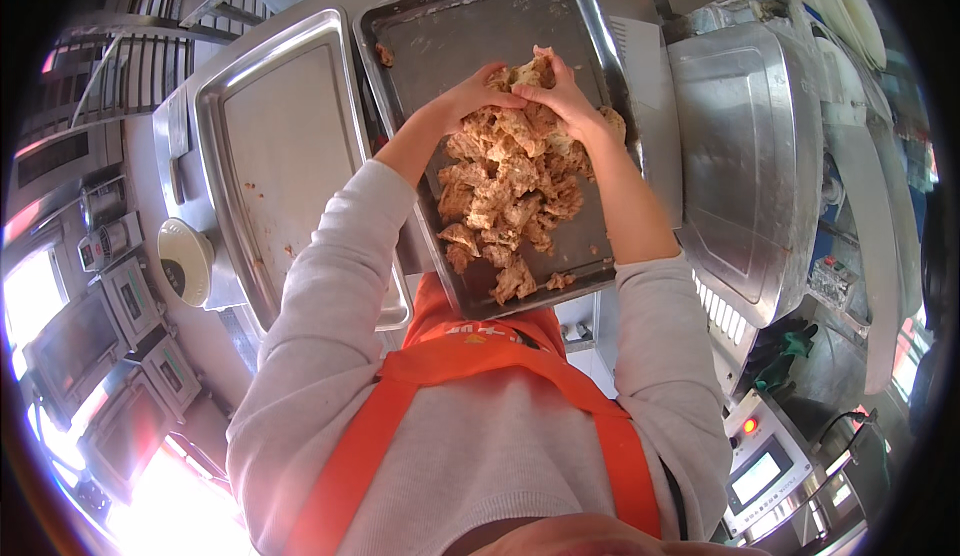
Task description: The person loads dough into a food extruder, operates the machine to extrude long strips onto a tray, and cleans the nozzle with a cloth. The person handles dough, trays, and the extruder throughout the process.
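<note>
Going left to right: an empty-ish metal tray [290, 146] with just crumbs, then the right-hand tray [470, 26] with a heap of fried brown pieces [505, 201] running to its near edge. Left hand [470, 96] and right hand [560, 91] both curl round one chunk [525, 74] atop the heap's far end.

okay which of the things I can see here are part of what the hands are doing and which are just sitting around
In use:
- left hand and right hand, both gripping a brown food chunk
- pile of brown food pieces
- dark metal tray under the pile

Lying about:
- empty-looking light metal tray with a few crumbs
- round white dial
- steel machine to the right
- control screen
</note>
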A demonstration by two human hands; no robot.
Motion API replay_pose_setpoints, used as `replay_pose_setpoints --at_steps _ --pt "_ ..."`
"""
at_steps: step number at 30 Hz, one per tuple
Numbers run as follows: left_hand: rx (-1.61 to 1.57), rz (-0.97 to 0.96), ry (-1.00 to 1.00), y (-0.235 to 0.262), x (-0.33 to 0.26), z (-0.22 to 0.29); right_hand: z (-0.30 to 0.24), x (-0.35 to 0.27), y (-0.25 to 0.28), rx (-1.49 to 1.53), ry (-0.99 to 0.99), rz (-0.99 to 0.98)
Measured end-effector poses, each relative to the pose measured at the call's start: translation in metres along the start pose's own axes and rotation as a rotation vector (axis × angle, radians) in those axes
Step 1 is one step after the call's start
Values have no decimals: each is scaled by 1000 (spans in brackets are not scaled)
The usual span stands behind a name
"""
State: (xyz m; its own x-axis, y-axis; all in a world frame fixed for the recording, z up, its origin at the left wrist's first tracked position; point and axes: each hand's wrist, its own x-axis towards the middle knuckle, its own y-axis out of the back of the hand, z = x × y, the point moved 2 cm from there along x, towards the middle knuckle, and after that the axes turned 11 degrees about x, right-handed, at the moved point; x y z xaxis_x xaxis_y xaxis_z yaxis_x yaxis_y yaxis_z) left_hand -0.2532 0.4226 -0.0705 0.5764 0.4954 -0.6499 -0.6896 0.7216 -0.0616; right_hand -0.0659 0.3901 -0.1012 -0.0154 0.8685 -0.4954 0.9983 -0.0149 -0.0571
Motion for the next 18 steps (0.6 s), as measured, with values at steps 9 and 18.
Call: replay_pose_setpoints --at_steps 9,18 --pt "-385 -123 -274 -17 -33 99 -120 -72 -3 583 351 219" --pt "-147 -54 -657 -186 -154 328 -294 -292 103 506 954 672"
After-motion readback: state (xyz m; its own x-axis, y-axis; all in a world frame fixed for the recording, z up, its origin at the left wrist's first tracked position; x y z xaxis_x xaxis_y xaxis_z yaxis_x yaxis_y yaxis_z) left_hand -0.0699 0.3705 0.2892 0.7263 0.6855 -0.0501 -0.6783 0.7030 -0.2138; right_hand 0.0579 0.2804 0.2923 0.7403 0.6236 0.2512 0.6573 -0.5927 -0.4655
